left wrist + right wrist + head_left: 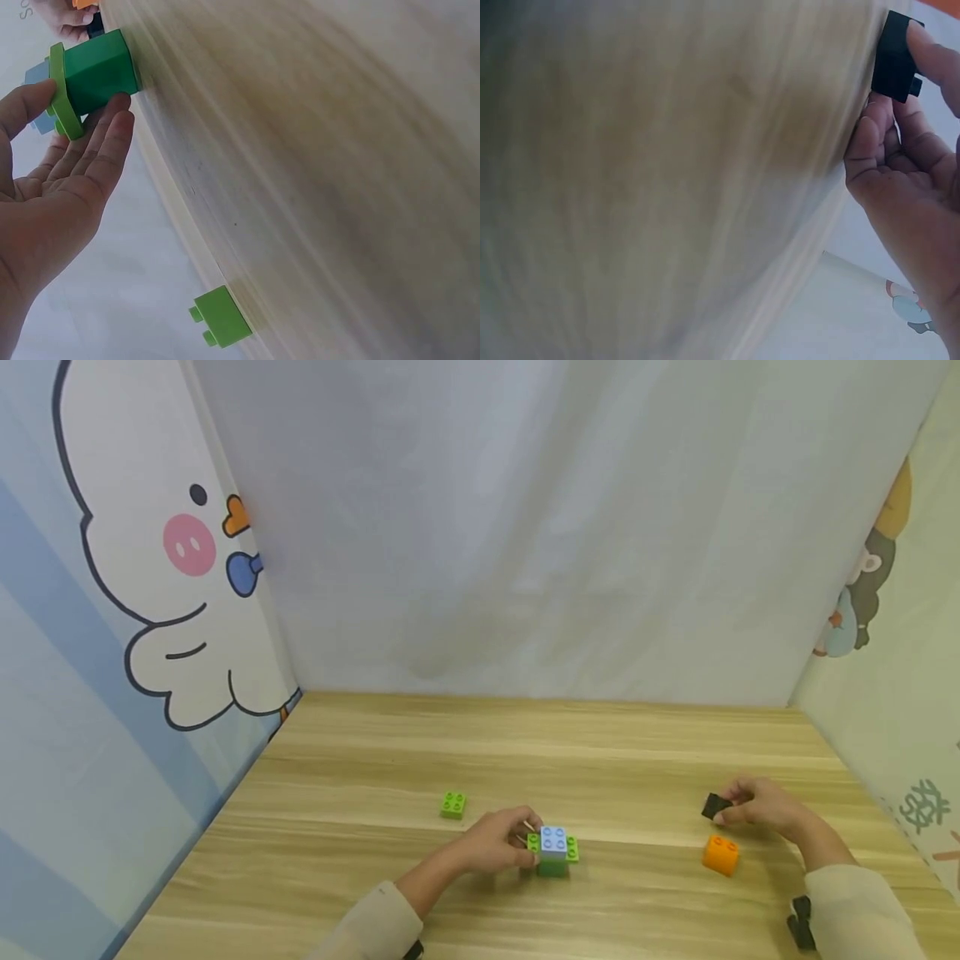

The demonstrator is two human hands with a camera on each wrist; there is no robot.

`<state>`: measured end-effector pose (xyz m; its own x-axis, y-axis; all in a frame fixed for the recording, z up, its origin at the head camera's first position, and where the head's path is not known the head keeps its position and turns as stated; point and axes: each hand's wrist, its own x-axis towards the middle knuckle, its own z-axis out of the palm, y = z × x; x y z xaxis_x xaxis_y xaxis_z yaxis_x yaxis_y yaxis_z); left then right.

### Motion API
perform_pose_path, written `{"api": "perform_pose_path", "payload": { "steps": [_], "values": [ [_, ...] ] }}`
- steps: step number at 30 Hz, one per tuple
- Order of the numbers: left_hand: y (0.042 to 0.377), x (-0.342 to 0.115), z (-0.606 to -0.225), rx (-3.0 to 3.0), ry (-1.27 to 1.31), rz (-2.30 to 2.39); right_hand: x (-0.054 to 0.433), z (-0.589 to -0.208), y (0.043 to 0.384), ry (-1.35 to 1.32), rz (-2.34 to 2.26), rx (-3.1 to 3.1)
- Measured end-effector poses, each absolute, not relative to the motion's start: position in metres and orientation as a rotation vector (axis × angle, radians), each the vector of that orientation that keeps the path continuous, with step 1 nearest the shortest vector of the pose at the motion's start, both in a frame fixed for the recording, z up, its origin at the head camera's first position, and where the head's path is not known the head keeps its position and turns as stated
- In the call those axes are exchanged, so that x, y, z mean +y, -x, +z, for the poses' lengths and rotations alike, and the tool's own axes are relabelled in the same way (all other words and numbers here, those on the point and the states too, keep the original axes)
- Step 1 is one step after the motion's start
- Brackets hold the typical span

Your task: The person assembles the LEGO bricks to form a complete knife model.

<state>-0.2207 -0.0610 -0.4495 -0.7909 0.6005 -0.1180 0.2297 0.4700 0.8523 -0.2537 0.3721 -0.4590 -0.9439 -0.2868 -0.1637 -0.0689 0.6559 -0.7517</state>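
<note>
A small stack of toy building bricks (553,865) stands on the table: a dark green brick (99,71) at the bottom, a wider lime green piece (64,97) across it, and a light blue brick (553,840) on top. My left hand (497,842) grips the stack from its left side, thumb at the lime piece and fingers beside the green brick. Over on the right, my right hand (765,808) pinches a black brick (895,60) between thumb and fingers, low at the table surface. An orange brick (722,855) with a curved side lies just nearer than that hand.
A lime green brick (453,805) sits apart, left of and behind the stack. The wooden table (360,760) ends at a pale curtain (525,568) at the back. Printed cloth walls (172,652) close in both sides.
</note>
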Motion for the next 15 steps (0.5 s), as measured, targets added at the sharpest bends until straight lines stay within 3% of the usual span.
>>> {"api": "perform_pose_path", "payload": {
  "steps": [15],
  "values": [
    [0.2223, -0.0631, -0.4524, 2.283, -0.704, 1.269, 0.3674, -0.4590, 0.2513, 0.198, -1.230, 2.619]
  ]
}}
